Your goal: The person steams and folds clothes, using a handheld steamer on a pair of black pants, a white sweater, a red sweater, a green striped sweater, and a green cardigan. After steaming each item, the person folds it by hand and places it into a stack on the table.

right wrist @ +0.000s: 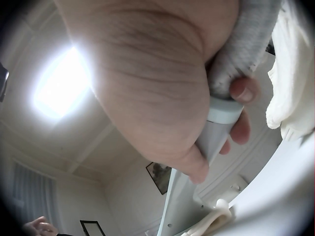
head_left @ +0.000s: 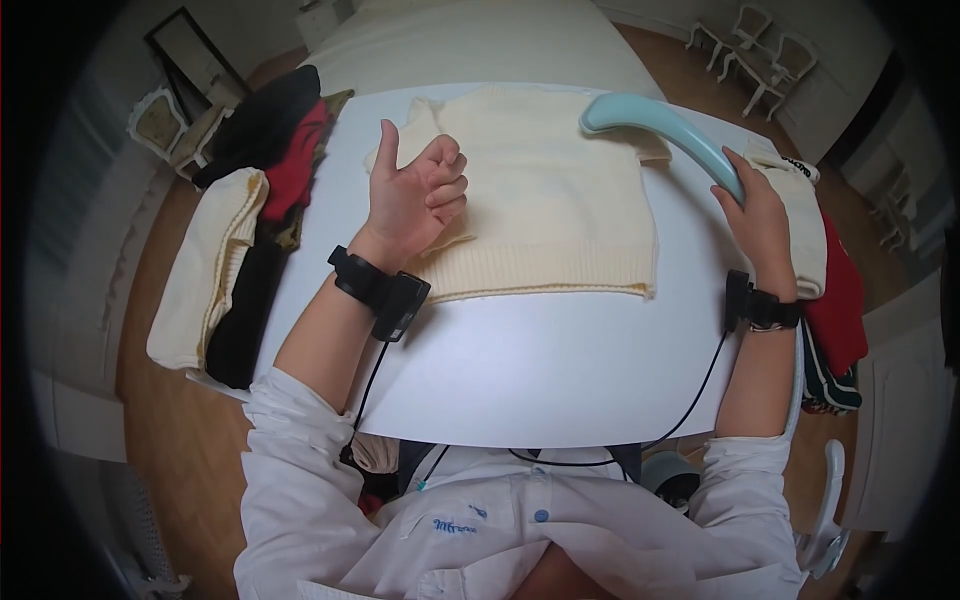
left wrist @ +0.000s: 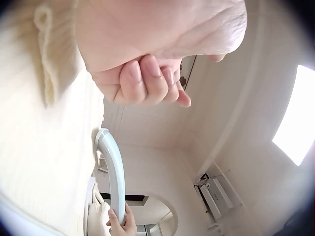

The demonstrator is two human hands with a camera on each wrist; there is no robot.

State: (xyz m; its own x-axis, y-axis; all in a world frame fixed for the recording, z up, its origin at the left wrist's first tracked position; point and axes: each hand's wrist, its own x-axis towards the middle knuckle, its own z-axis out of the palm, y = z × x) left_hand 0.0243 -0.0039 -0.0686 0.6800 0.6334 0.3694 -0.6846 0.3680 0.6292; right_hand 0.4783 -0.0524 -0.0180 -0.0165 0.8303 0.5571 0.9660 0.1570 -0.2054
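A cream knitted sweater [head_left: 545, 190] lies flat on the white table, its ribbed hem toward the person. My right hand [head_left: 762, 225] grips the handle end of a long, curved light-blue tool [head_left: 665, 130]; its far end is over the sweater's upper right. In the right wrist view my right hand [right wrist: 162, 88] wraps round the tool's grey grip [right wrist: 216, 137], beside a ribbed hose [right wrist: 246, 44]. My left hand [head_left: 415, 195] is raised above the sweater's left side, thumb up and fingers curled, holding nothing. The left wrist view shows those curled fingers [left wrist: 147, 81] near the sweater [left wrist: 44, 147].
Folded cream, black and red garments [head_left: 205, 270] are stacked along the table's left edge. More folded clothes, cream and red [head_left: 838, 290], lie at the right edge. Black cables [head_left: 700, 390] run from both wrist cameras toward the person. A light-blue stand [head_left: 828, 500] is at the lower right.
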